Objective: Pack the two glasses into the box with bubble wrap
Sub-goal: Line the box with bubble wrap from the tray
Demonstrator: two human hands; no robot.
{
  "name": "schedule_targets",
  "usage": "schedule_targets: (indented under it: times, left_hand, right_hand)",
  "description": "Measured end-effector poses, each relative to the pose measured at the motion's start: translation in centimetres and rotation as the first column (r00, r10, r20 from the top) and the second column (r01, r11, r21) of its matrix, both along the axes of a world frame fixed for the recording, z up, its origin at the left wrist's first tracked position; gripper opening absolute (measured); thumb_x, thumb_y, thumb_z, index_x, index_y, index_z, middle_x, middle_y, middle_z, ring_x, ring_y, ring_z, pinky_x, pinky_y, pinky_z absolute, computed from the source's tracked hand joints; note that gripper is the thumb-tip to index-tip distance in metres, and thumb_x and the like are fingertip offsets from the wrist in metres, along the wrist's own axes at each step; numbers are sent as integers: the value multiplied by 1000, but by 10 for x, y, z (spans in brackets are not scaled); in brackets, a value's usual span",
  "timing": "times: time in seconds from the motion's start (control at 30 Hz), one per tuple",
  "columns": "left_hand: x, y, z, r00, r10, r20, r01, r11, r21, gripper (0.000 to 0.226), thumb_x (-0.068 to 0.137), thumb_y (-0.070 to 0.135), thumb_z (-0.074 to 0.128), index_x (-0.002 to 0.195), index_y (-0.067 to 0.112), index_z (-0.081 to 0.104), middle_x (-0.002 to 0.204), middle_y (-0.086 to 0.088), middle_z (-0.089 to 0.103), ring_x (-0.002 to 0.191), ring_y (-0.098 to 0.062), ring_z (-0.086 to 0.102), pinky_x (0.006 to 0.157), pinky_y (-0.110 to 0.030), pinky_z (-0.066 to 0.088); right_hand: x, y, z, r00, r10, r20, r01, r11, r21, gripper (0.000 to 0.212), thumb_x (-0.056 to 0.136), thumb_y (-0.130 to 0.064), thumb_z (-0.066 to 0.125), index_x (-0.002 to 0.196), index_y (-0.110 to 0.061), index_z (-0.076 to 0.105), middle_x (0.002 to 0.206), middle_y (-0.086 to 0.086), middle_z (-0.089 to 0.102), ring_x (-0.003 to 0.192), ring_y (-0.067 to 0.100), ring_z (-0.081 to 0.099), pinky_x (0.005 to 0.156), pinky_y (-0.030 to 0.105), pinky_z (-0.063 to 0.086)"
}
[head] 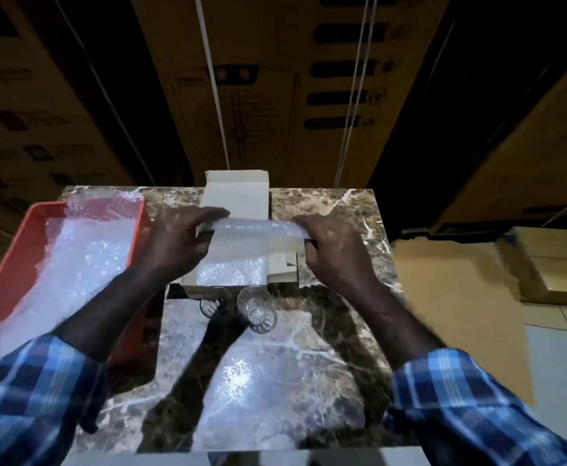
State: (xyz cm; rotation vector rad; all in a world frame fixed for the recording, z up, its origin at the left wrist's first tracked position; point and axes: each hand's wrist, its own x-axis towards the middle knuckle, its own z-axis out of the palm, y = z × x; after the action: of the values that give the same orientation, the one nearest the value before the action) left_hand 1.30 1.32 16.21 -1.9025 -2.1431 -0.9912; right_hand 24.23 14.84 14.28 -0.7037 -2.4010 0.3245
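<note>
Plaid sleeves (33,395) up close, both arms reaching over the marble table (336,331). Left hand (178,240) and right hand (336,247) pinch opposite ends of a bubble wrap strip (258,230) above the open box (238,196). Two glasses (255,307) stand just before it; more wrap fills the red tray (16,253).

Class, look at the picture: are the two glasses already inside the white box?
No. Both glasses stand on the marble table in front of the box, unwrapped.
</note>
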Motion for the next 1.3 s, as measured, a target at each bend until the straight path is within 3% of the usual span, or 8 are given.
schedule_targets:
  times: [0.17,0.3,0.57,0.8,0.9,1.03,1.23,1.3]
  left_hand:
    - [-55,27,-2,984,36,-176,-10,989,146,34,85,-6,53,115,-2,71,111,-20,72,100,-33,71,91,-41,55]
    - [-83,27,-33,958,9,-286,32,990,139,38,88,-3,44,117,-5,69,117,-23,69,108,-36,68,98,-49,51]
    - [-114,17,-126,832,-354,-428,142,880,-453,89,41,-15,80,128,-3,62,126,-22,66,121,-37,61,104,-55,42]
    - [-107,29,-150,735,-487,-472,-1,695,-719,70,92,7,50,155,-2,20,159,-23,28,151,-36,20,123,-47,4]
    - [-105,29,-151,714,-532,-455,6,655,-756,62,92,11,48,150,-6,32,150,-26,42,143,-38,35,122,-49,15]
    - [-108,31,-157,644,-574,-506,11,669,-744,49,71,20,56,113,-1,72,107,-19,73,104,-31,70,100,-48,50]
    - [-107,46,-155,727,-598,-337,58,542,-838,72,84,52,22,104,7,75,105,-13,74,99,-25,70,97,-41,52]
    - [-105,59,-147,807,-563,-181,121,457,-881,65,95,50,19,112,6,64,116,-14,66,106,-30,63,92,-41,52]
  right_hand:
    - [-65,20,8,997,-48,-56,56,986,158,46,73,3,73,118,-4,70,112,15,73,102,29,70,92,47,53]
    - [-88,23,-26,993,-82,88,58,968,246,59,70,5,75,127,-6,65,127,14,67,118,30,62,105,48,44]
    - [-104,16,-100,813,79,577,-157,984,87,67,58,-3,80,123,-7,68,126,13,67,121,32,61,107,53,42]
    - [-117,28,-115,620,182,763,-264,964,-16,59,76,-15,50,133,-7,61,137,14,59,132,31,49,119,51,19]
    - [-124,31,-114,550,203,810,-291,956,-42,65,78,-22,31,135,-6,58,144,16,52,138,30,42,122,47,4]
    - [-129,31,-123,504,184,844,-301,953,-28,54,89,-23,29,127,-6,62,146,16,50,139,27,40,120,40,-13]
    - [-147,35,-116,261,225,939,-251,955,-159,55,83,-33,43,130,-9,61,140,13,55,135,24,45,122,48,-11]
    - [-152,36,-107,305,279,911,-147,959,-244,53,81,-36,44,125,-12,63,130,10,62,128,22,52,124,43,3]
